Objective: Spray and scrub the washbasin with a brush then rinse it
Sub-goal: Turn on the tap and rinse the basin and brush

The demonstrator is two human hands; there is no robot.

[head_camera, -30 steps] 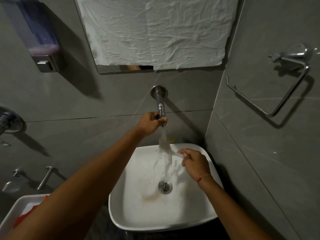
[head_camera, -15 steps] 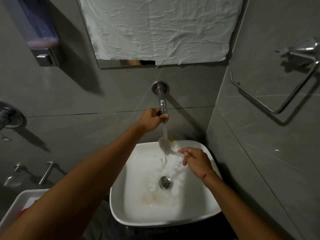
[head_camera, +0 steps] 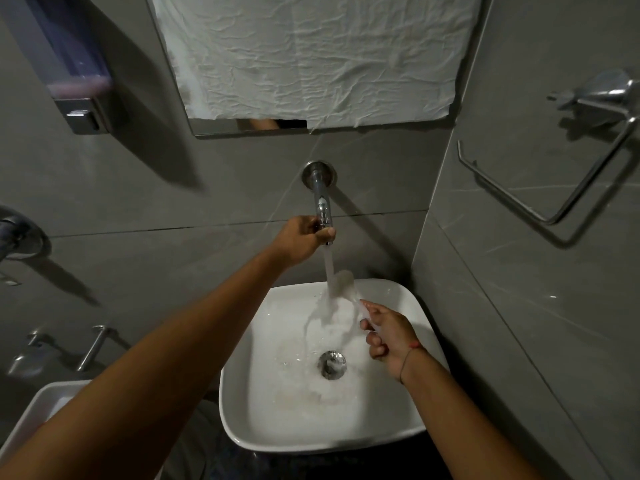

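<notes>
Since the earlier pictures the brush head has come up higher, closer to the tap, and the camera has tipped a little, so the whole scene sits a bit differently. Both hands have kept their places.

Now the left hand reaches out to the tap that sticks out of the grey wall. Its fingers are curled around the end of the tap, with the thumb lying over the front. Water pours straight down from the spout.

The right hand is over the right side of the white washbasin. Its fingers are closed tight around the pale handle of the brush. The brush head points up and away, right in the falling water, above the back rim of the basin. It looks blurry and the water hides part of it. A thin red band sits on the right wrist.

Water splashes and foams in the bottom of the basin around the round metal drain.

Above the tap a mirror is covered with crinkled white paper. A soap dispenser hangs on the wall at the upper left. A metal holder is fixed to the right wall. A white tray shows at the lower left.
</notes>
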